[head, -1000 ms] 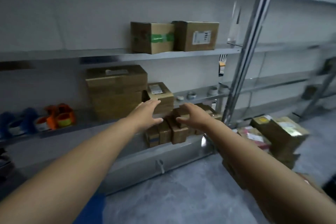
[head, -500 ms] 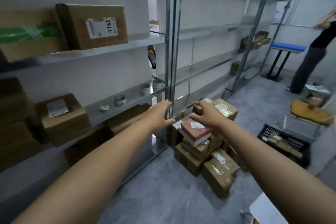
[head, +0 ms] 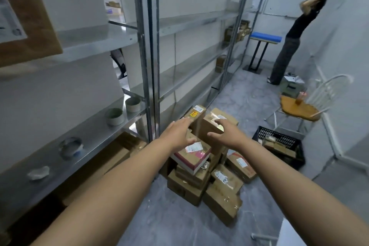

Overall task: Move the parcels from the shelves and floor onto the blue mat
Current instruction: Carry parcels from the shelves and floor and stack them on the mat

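1. Down on the grey floor, hard against the metal shelving [head: 148, 66], sits a heap of cardboard parcels [head: 223, 189], stacked and leaning every which way.
2. Both bare arms are stretched out over that heap, and neither hand has anything in it.
3. Look at the left hand [head: 176, 134]: the fingers are straight and spread, palm down, over the far edge of a pink-and-white parcel [head: 194, 157] lying on top of the near stack.
4. Over to the right hand [head: 226, 133]: it is flat and spread too, with the thumb out to the side. It is above the top of a tall brown box [head: 209, 128], and I cannot tell whether the fingers touch the cardboard.
5. Just beyond the left fingertips, a narrow box with a yellow sticker [head: 196, 113] stands upright near the shelf frame.
6. At the far end of the room, the blue mat [head: 265, 37] lies on a small black-legged table, well apart from the heap.
7. More brown boxes [head: 236, 31] sit on the far shelves just left of that mat, and one big labelled box [head: 26, 20] is on the upper shelf, near left.
8. Tape rolls [head: 114, 117] dot the lower shelf. A black crate [head: 279, 135] and a white chair [head: 307, 111] stand to the right, and another person [head: 289, 46] stands by the far wall, beside the mat.
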`<state>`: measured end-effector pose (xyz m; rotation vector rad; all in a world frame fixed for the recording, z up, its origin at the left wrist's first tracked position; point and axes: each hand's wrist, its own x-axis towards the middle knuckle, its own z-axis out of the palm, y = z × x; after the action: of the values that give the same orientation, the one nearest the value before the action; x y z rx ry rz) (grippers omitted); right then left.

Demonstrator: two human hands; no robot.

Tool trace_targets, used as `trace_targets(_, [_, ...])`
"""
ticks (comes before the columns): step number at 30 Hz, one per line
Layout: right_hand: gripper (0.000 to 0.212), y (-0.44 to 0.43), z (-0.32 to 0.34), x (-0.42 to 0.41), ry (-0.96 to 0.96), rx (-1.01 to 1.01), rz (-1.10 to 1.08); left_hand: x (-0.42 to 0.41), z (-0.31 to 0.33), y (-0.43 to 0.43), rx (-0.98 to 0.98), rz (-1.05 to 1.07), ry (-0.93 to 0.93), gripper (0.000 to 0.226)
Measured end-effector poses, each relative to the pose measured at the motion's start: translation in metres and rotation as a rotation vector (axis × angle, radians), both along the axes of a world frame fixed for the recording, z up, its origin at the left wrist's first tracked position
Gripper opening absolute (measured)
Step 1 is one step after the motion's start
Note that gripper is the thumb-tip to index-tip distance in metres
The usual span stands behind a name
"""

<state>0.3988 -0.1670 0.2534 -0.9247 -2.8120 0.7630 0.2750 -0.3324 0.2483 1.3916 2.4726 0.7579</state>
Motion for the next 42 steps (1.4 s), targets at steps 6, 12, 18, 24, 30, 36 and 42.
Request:
trace_targets(6, [0.075,0.046,-0.03,-0.049,-0.072,-0.045,-0.071,-0.072,-0.032,0.058,-0.018,0.029,-0.085,0.07])
trace_targets(12, [0.076,0.117,-0.072,-0.108,-0.121,-0.119,-0.111,-0.143,-0.058,0.137,-0.025,0.058,-0.167,0.066])
trace_targets(18, [0.077,0.198,-0.132,-0.172,-0.152,-0.243,-0.143,-0.201,-0.112,0.224,-0.134,0.085,-0.237,0.067])
trace_targets(24, [0.072,0.269,-0.22,-0.211,-0.263,-0.433,-0.208,-0.247,-0.195,0.294,-0.216,0.139,-0.369,0.062])
trace_targets(30, [0.045,0.295,-0.327,-0.226,-0.394,-0.541,-0.273,-0.288,-0.308,0.331,-0.324,0.151,-0.488,0.06])
trace_targets(36, [0.037,0.301,-0.453,-0.232,-0.51,-0.654,-0.383,-0.321,-0.44,0.336,-0.466,0.139,-0.512,0.052])
trace_targets(42, [0.033,0.284,-0.521,-0.241,-0.383,-0.948,-0.708,-0.328,-0.515,0.332,-0.481,0.167,-0.667,0.053])
